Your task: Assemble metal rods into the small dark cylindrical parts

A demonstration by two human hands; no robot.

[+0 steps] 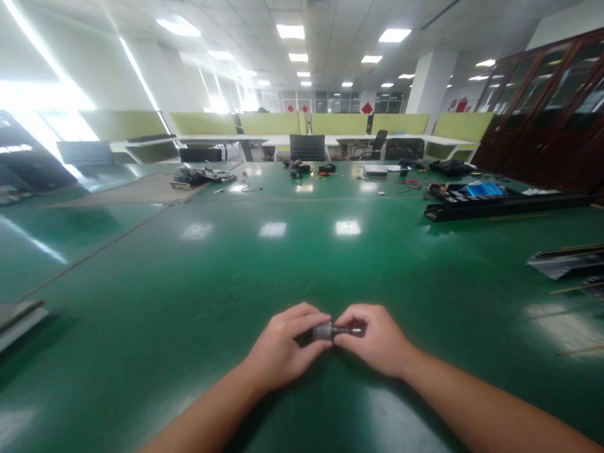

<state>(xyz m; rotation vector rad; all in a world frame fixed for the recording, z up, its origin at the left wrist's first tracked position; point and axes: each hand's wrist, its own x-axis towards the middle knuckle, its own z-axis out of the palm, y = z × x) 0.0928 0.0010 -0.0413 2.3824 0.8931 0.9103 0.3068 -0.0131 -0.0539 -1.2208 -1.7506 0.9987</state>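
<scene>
Between my two hands, just above or on the green tabletop point(264, 270), is a small grey metal cylinder with a thin shaft point(323, 331). My left hand point(285, 343) grips the thick cylinder between thumb and fingers, partly covering it. From the cylinder's right end the thin dark shaft runs into the grasp of my right hand point(375, 340), whose thumb and forefinger pinch around it near the cylinder. The shaft's tip shows shiny metal in front of the right palm. Blur hides the part's finer details.
To the right lie a long black metal channel point(453, 211) with a blue packet point(484, 189) and more metal profiles point(566, 261). A flat board point(19, 321) lies at the left edge. Across the back are cables and tools point(297, 168) and a pile of parts point(201, 176).
</scene>
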